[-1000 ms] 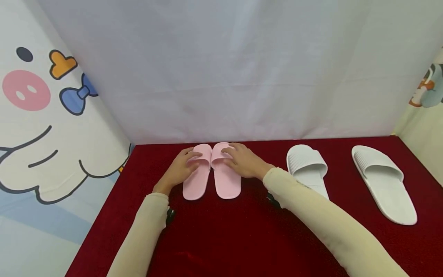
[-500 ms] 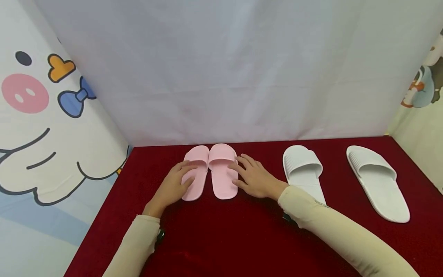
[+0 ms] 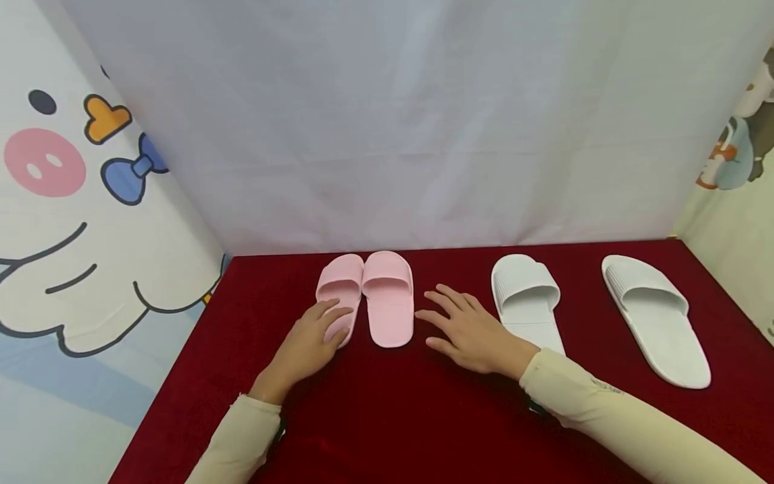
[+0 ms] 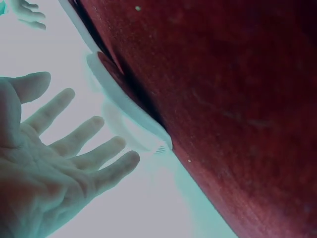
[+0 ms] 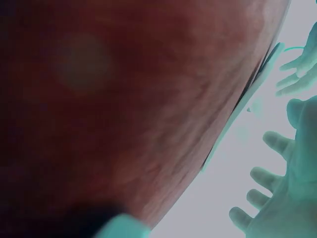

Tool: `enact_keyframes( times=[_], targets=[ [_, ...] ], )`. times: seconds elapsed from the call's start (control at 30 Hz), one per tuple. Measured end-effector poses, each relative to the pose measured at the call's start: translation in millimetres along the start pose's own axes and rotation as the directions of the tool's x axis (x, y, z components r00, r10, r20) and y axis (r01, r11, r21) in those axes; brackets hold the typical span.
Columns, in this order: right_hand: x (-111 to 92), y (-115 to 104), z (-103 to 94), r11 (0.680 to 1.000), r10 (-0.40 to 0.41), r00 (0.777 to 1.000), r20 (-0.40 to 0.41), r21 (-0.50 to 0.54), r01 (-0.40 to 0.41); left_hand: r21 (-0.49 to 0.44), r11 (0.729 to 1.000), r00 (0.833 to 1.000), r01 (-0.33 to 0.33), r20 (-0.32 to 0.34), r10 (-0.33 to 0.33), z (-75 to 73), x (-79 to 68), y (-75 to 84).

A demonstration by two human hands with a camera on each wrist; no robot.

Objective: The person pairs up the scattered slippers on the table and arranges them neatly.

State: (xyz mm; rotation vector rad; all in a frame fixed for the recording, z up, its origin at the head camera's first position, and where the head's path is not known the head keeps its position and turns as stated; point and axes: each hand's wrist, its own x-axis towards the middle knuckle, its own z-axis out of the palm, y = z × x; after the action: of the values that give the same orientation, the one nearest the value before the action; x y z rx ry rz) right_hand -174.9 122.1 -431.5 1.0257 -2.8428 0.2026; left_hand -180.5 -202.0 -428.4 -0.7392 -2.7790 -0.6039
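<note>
Two pink slippers lie side by side, toes toward the back wall: the left pink slipper (image 3: 343, 272) and the right pink slipper (image 3: 390, 319), their straps close together. My left hand (image 3: 307, 343) is over the heel part of the left one, its fingers spread and covering part of the sole. In the left wrist view that hand (image 4: 64, 158) has its fingers extended, with a slipper (image 4: 129, 106) beyond them. My right hand (image 3: 474, 333) is spread just right of the right pink slipper and apart from it. Neither hand holds anything; the right wrist view shows loose, separated fingers (image 5: 265, 178).
To the right lie two larger white slippers, a nearer one (image 3: 529, 296) partly behind my right hand and sleeve, and another (image 3: 662, 329) turned at an angle. All rest on a dark red cloth (image 3: 387, 417). A white curtain (image 3: 387, 134) closes off the back.
Both hands have come away from the straps of the pink slippers. The right hand has moved right and toward me, the left toward me. The pink slippers stay together.
</note>
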Motion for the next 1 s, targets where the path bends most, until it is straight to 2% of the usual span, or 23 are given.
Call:
enact_keyframes(
  times=[0.17, 0.4, 0.6, 0.77, 1.0],
  targets=[
    [-20, 4, -3.5, 1.000, -0.001, 1.000, -0.015, -0.015, 0.001, 0.006, 1.000, 1.000, -0.005, -0.004, 0.005, 1.5, -1.1, 5.6],
    [-49, 15, -9.5, 0.999, 0.004, 0.999, -0.046, -0.047, -0.006, 0.024, 0.997, 0.998, -0.070, 0.006, 0.070, 7.5, 6.6, 20.7],
    [-70, 30, -12.1, 0.998, 0.037, 0.999, -0.026, -0.051, -0.038, 0.030, 0.997, 0.996, -0.075, 0.049, 0.074, 12.1, 15.2, 37.9],
    [-88, 41, -14.9, 0.995, 0.081, 0.997, 0.003, -0.058, -0.081, 0.028, 0.995, 0.993, -0.097, 0.075, 0.094, 21.5, 27.9, 53.0],
    [-106, 53, -15.8, 0.991, 0.096, 0.995, -0.019, -0.086, -0.098, 0.020, 0.994, 0.984, -0.105, 0.148, 0.101, 34.1, 41.4, 77.2]
  ],
)
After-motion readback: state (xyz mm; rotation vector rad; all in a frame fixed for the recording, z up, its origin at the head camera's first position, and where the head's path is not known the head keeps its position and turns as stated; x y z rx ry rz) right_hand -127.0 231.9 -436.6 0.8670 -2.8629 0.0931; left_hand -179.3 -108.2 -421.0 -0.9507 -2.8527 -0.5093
